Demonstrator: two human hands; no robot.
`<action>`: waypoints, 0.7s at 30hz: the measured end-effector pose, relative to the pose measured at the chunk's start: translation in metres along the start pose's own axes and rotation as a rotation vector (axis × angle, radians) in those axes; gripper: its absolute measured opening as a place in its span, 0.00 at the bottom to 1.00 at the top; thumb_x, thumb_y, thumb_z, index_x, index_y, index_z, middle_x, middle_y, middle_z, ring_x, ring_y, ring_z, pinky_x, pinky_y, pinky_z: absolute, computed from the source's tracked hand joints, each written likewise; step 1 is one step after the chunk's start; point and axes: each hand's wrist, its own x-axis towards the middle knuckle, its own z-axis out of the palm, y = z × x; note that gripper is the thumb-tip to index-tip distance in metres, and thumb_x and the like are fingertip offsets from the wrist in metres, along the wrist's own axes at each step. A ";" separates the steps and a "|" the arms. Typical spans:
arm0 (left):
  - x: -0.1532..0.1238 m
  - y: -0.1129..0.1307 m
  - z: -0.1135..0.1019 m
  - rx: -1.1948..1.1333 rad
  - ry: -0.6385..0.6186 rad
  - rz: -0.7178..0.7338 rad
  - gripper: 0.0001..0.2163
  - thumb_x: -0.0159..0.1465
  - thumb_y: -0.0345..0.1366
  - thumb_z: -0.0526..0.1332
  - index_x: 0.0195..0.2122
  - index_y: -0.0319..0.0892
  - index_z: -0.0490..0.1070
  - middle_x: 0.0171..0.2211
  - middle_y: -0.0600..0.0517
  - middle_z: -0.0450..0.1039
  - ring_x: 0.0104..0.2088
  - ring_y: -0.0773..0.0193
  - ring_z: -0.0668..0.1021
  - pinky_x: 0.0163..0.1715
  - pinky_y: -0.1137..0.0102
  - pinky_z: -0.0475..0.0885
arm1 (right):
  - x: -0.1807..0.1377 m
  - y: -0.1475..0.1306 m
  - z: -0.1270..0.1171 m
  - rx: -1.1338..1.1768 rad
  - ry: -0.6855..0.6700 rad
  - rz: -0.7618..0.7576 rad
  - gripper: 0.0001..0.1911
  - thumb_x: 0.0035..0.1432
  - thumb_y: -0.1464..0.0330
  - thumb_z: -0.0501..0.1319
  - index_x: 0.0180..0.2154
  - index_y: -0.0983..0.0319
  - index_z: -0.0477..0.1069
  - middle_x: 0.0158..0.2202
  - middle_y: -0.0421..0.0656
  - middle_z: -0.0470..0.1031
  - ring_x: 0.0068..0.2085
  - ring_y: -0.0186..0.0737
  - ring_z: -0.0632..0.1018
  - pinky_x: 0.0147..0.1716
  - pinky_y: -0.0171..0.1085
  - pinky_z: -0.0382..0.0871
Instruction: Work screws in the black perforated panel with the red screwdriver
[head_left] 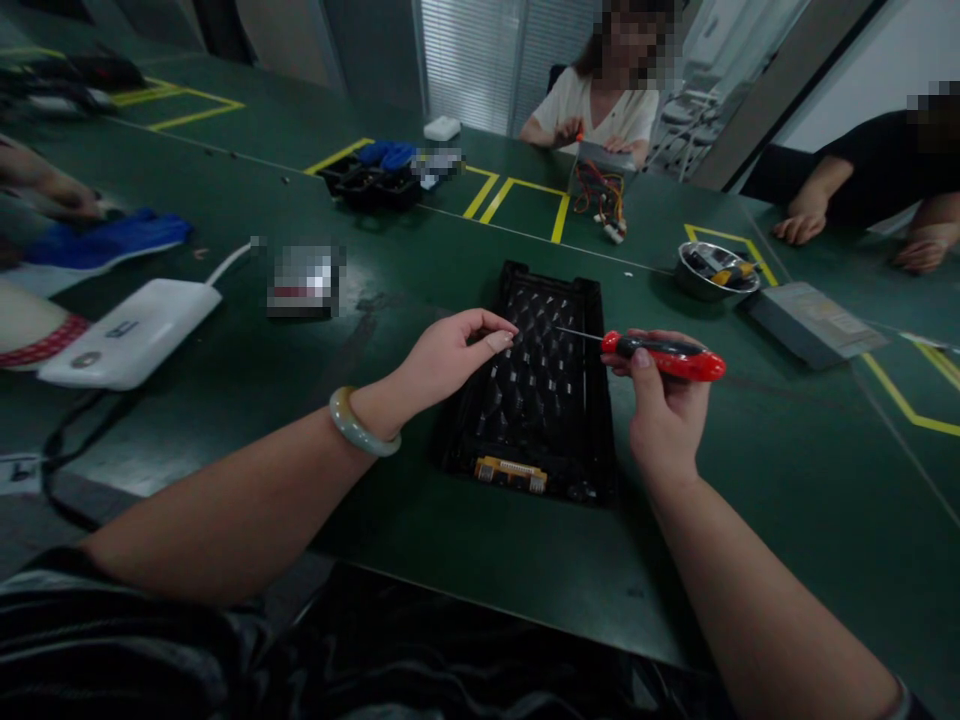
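A black ribbed tray-like panel [551,300] lies flat on the green table [750,500], with a small yellow connector [511,474] at its near edge. My left hand [450,355] hovers over the panel's left edge, thumb and forefinger pinched together; whatever they hold is too small to see. My right hand [664,405] grips a red and black screwdriver [664,355] over the panel's right side, its thin shaft pointing left towards my left fingertips. A pale bangle [360,425] circles my left wrist.
A white box with a cable [131,335] lies at the left beside blue cloth [105,240]. A metal bowl [709,270] and a grey unit [814,320] sit at the right. Black trays [371,182] stand further back. Other people sit across the table and at the far right.
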 end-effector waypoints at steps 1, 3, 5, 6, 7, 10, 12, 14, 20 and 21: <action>-0.001 0.001 0.000 0.006 -0.012 0.004 0.13 0.69 0.42 0.61 0.49 0.43 0.78 0.47 0.50 0.81 0.46 0.62 0.81 0.51 0.66 0.72 | 0.000 0.000 0.000 0.004 -0.015 0.010 0.14 0.62 0.63 0.68 0.48 0.57 0.69 0.47 0.42 0.77 0.38 0.38 0.83 0.42 0.41 0.80; -0.003 0.005 -0.001 0.027 -0.042 0.014 0.12 0.69 0.42 0.62 0.49 0.44 0.79 0.47 0.51 0.82 0.46 0.62 0.81 0.51 0.66 0.72 | 0.000 0.001 0.000 0.006 -0.039 0.029 0.13 0.63 0.63 0.68 0.47 0.57 0.69 0.46 0.42 0.78 0.37 0.38 0.83 0.39 0.40 0.80; -0.004 0.008 -0.003 0.049 -0.078 0.028 0.11 0.68 0.42 0.63 0.48 0.45 0.80 0.47 0.52 0.82 0.46 0.62 0.81 0.51 0.66 0.72 | -0.001 0.001 0.000 0.007 -0.057 0.035 0.13 0.63 0.63 0.68 0.47 0.58 0.70 0.46 0.43 0.78 0.36 0.38 0.83 0.39 0.39 0.80; -0.004 0.010 -0.004 0.057 -0.093 0.037 0.11 0.68 0.41 0.64 0.47 0.45 0.80 0.46 0.52 0.82 0.46 0.62 0.81 0.51 0.66 0.72 | -0.001 0.001 0.000 0.008 -0.064 0.033 0.13 0.63 0.64 0.68 0.47 0.58 0.70 0.45 0.43 0.78 0.36 0.37 0.83 0.39 0.39 0.80; -0.004 0.010 -0.005 0.058 -0.107 0.043 0.10 0.67 0.41 0.65 0.46 0.45 0.80 0.46 0.52 0.82 0.46 0.62 0.81 0.51 0.67 0.72 | -0.001 0.000 0.000 0.009 -0.070 0.029 0.13 0.63 0.64 0.68 0.46 0.59 0.70 0.45 0.43 0.78 0.36 0.37 0.83 0.39 0.39 0.80; -0.002 0.010 -0.007 0.026 -0.171 0.032 0.11 0.66 0.41 0.66 0.46 0.43 0.79 0.42 0.52 0.82 0.42 0.63 0.81 0.47 0.68 0.73 | -0.002 -0.002 0.000 0.026 -0.076 0.003 0.12 0.63 0.65 0.68 0.46 0.59 0.70 0.44 0.43 0.78 0.34 0.36 0.82 0.37 0.37 0.80; -0.001 0.010 -0.010 0.018 -0.241 0.009 0.11 0.65 0.43 0.67 0.45 0.43 0.78 0.40 0.52 0.81 0.40 0.64 0.81 0.43 0.68 0.73 | -0.003 -0.003 -0.001 0.045 -0.059 -0.020 0.11 0.63 0.65 0.67 0.45 0.59 0.71 0.43 0.42 0.78 0.31 0.34 0.81 0.33 0.35 0.79; -0.001 0.011 -0.014 0.057 -0.337 -0.003 0.10 0.64 0.43 0.67 0.42 0.43 0.79 0.39 0.53 0.81 0.39 0.64 0.80 0.41 0.69 0.72 | -0.003 -0.004 -0.001 0.076 -0.026 -0.041 0.09 0.63 0.65 0.67 0.44 0.60 0.72 0.40 0.42 0.79 0.28 0.33 0.80 0.28 0.33 0.76; -0.011 0.024 -0.026 0.425 -0.682 0.141 0.06 0.64 0.45 0.68 0.38 0.53 0.84 0.45 0.54 0.77 0.51 0.57 0.75 0.56 0.61 0.61 | -0.002 -0.006 -0.001 0.156 0.044 -0.109 0.06 0.63 0.64 0.65 0.40 0.60 0.73 0.32 0.39 0.77 0.20 0.29 0.71 0.16 0.29 0.63; -0.013 0.026 -0.027 0.473 -0.701 0.147 0.06 0.64 0.45 0.68 0.37 0.54 0.84 0.46 0.54 0.76 0.53 0.55 0.74 0.57 0.60 0.58 | -0.002 -0.006 0.000 0.157 0.048 -0.112 0.07 0.63 0.64 0.65 0.40 0.60 0.73 0.32 0.39 0.77 0.20 0.29 0.71 0.16 0.29 0.62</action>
